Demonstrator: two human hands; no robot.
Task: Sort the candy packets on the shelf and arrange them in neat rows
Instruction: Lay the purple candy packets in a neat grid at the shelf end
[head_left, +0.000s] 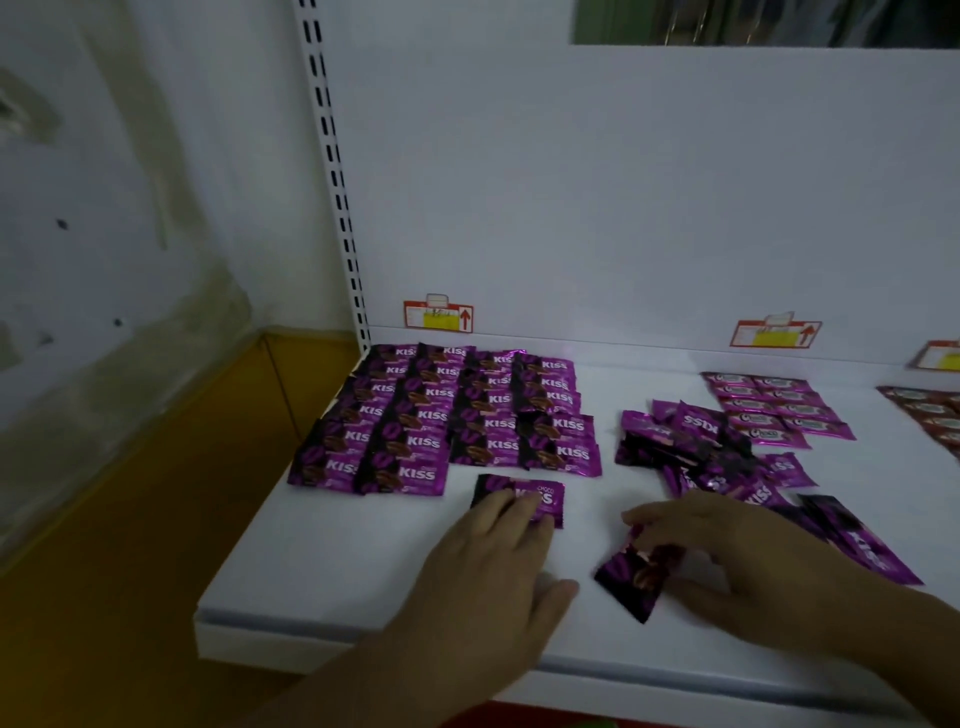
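A white back panel (571, 208) rose behind a white shelf (337, 571), with a slotted upright (332, 171) at its left edge.

On the left half of the shelf lay the sorted block (441, 415): four overlapping columns of purple-and-black packets, each printed "KISS" in white, all facing the same way. The two right-hand columns ended short of the two left-hand ones.

To the right of it sat the loose pile (696, 447) of the same purple packets, lying at all angles, some with "KISS" upside down. Further back on the right were two neat rows of purple Choco packets (779, 410), and at the right edge some darker red packets (930, 410), too blurred to read.

The left hand (483, 571) lay flat with its fingers straight, the fingertips pressing on a single packet (545, 496) marked "CHOCO KISS", just in front of the third and fourth columns. The right hand (727, 556) pinched a tilted packet (631, 571) between thumb and curled fingers, close to the shelf's front; its lettering was hidden.

Three red-bordered price tags (439, 314) with yellow patches and red arrows stood along the back panel's foot; their print was illegible.
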